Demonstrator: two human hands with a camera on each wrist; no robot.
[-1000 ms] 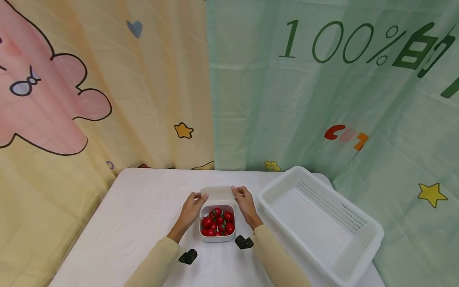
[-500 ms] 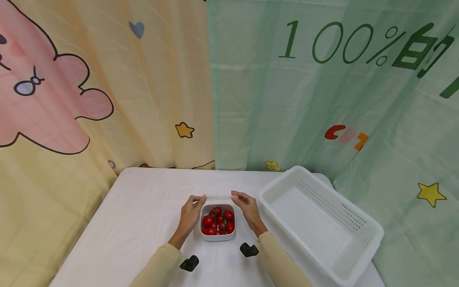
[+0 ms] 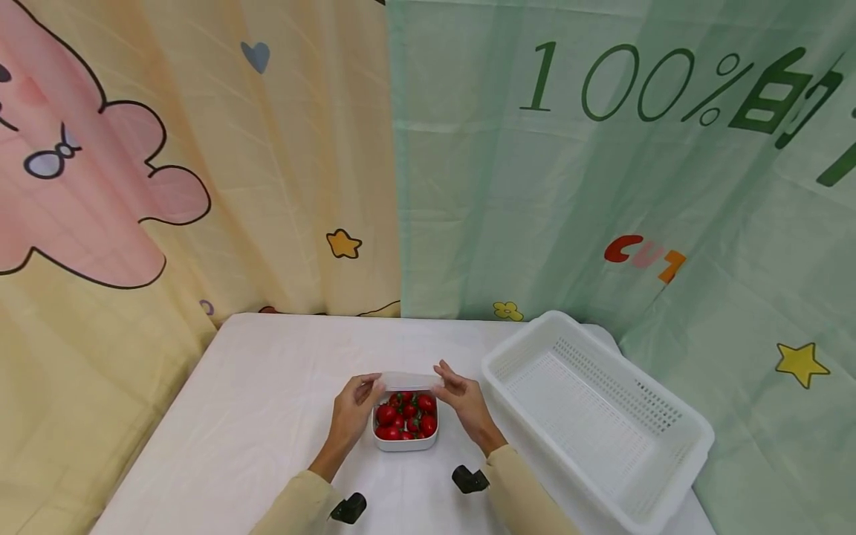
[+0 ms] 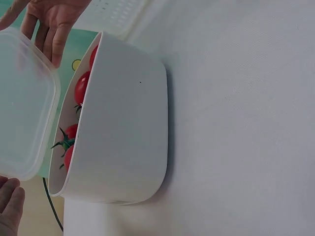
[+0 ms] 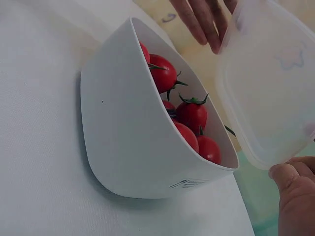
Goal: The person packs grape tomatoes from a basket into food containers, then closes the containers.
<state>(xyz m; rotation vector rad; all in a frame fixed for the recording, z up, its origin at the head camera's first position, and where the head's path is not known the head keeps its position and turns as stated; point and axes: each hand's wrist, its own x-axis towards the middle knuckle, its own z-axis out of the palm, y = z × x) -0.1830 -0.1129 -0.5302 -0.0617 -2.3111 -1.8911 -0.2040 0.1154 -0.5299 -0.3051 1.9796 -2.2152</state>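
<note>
A translucent plastic lid (image 3: 409, 381) is held tilted above the far rim of a white square box (image 3: 405, 446). Inside the box lie several red cherry tomatoes (image 3: 405, 417) with green stems. My left hand (image 3: 353, 405) pinches the lid's left edge, and my right hand (image 3: 466, 401) pinches its right edge. In the left wrist view the lid (image 4: 22, 105) stands apart from the box's open top. The right wrist view shows the thumb and fingers of my right hand (image 5: 298, 196) at the lid's corner.
On the right of the white-clothed table (image 3: 267, 416) stands a large white perforated basket (image 3: 602, 423), set at an angle. Printed curtains (image 3: 468, 186) hang behind the table. A black wrist device (image 3: 349, 508) sits below the left hand, another (image 3: 469, 479) below the right.
The lid has come down from behind the box and tilted, now covering part of the far rim from the head view. Both hands have moved slightly nearer with it; the box has stayed put.
</note>
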